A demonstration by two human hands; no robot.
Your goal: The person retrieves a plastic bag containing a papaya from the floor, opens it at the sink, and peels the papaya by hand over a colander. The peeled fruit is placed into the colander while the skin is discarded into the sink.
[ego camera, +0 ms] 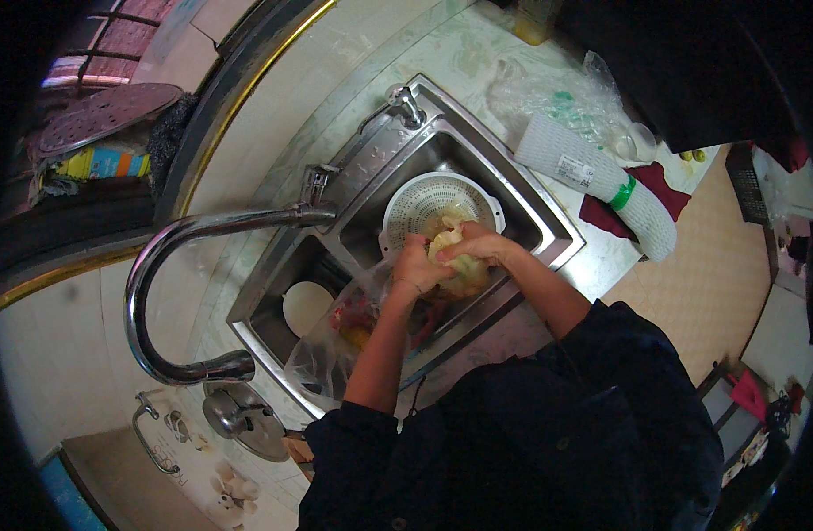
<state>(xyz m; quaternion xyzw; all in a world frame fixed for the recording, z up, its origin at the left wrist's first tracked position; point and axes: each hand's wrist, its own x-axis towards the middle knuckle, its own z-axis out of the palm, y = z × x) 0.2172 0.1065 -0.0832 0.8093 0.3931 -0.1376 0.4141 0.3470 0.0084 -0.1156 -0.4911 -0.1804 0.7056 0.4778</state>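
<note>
Both of my hands are over the front part of a double steel sink, close to the near rim of a white plastic colander (406, 199). My left hand (416, 267) and my right hand (483, 244) grip a pale yellowish, crumpled piece of food (469, 269) between them. Whether it is leaf or meat I cannot tell. Some pale bits of food (454, 211) lie inside the colander just beyond my fingers. Beside my left forearm, a clear plastic bag (313, 362) with red and yellow contents hangs over the sink's front edge; the forearm hides part of it.
A white round dish (307, 308) sits in the left basin. The chrome faucet (134, 292) arches leftward over the counter. To the right lie a white foam-net sleeve (552, 146), a dark red cloth (652, 186) and crumpled clear plastic (559, 99). A steel pot lid (267, 431) is at lower left.
</note>
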